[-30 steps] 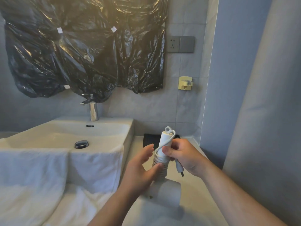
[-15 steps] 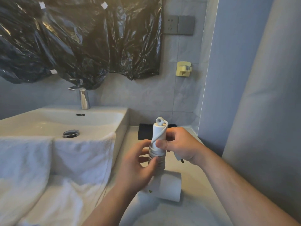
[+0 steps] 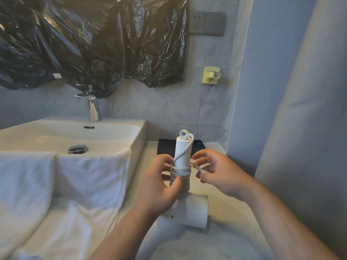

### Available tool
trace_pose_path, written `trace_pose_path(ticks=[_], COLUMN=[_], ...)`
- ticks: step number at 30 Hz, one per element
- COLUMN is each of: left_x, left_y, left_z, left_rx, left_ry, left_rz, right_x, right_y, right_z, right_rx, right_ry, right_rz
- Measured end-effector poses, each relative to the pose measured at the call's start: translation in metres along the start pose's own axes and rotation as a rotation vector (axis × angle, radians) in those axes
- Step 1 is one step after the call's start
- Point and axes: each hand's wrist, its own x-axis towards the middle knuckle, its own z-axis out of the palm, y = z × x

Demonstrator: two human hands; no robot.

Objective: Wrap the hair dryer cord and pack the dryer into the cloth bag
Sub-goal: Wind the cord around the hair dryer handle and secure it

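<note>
– Both hands are on it! Left hand [image 3: 159,186] is curled round the upright handle of the hair dryer [image 3: 183,151], thumb pressed flat onto the wound cord [image 3: 180,178].

– And the right hand [image 3: 221,175]?

– Just right of the handle, finger and thumb pinching the cord's loose tail. Whether the plug sits inside that pinch, I can't tell.

– Why the thumb on the coils?

– My read: it pins the turns so they don't spring loose while the tail gets dealt with. They're stacked tight on the lower handle, with one strand running up to the loop on top.

– Odd way to stand a dryer.

– Barrel flat on the worktop [image 3: 234,212], handle pointing up. I'd say that makes a steady post to wind round, and the worktop takes the weight.

– Any sign of the bag?

– There's a dark flat item [image 3: 163,147] at the back of the worktop, behind the handle and against the wall. Could be the cloth bag, but I can't confirm it. The dryer is in no bag yet.

– How far along, then?

– Winding looks nearly finished. The tail wants tucking under a turn, then comes the packing. The danger is lifting that thumb early and watching the coils slacken.

– And off to the left?

– Sink [image 3: 112,132], with a white towel [image 3: 84,175] draped over its front edge.
</note>
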Motion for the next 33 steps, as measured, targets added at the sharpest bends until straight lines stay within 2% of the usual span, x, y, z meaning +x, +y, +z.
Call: trace_pose_path(ticks=[3,9,12,15,18,22,27,30,33], left_x=[0.002,0.01,0.011,0.009,0.009,0.008,0.006,0.006,0.012], left_y=[0.001,0.009,0.012,0.014,0.016,0.023,0.025,0.02,0.02], left_z=[0.002,0.002,0.0,0.0,-0.001,-0.002,-0.005,-0.001,-0.004], left_rx=[0.007,0.029,0.019,-0.071,-0.177,-0.198,-0.287,-0.126,-0.24], left_ry=[0.029,0.123,0.138,0.149,0.127,0.048,-0.223,-0.16,-0.244], left_rz=[0.004,0.137,0.116,-0.02,-0.145,-0.15,-0.138,-0.188,-0.205], right_x=[-0.002,-0.003,-0.004,-0.003,0.001,0.001,-0.002,-0.003,-0.007], right_y=[-0.001,-0.003,-0.004,-0.006,-0.01,-0.013,-0.012,-0.01,-0.007], right_z=[0.006,0.017,0.018,0.015,0.016,0.021,0.026,0.029,0.026], right_rx=[0.114,0.221,0.33,0.556,0.637,0.68,0.737,0.702,0.628], right_ry=[0.211,0.359,0.321,0.259,0.265,0.28,0.327,0.31,0.243], right_rz=[-0.064,-0.117,-0.123,-0.122,-0.131,-0.141,-0.153,-0.172,-0.21])
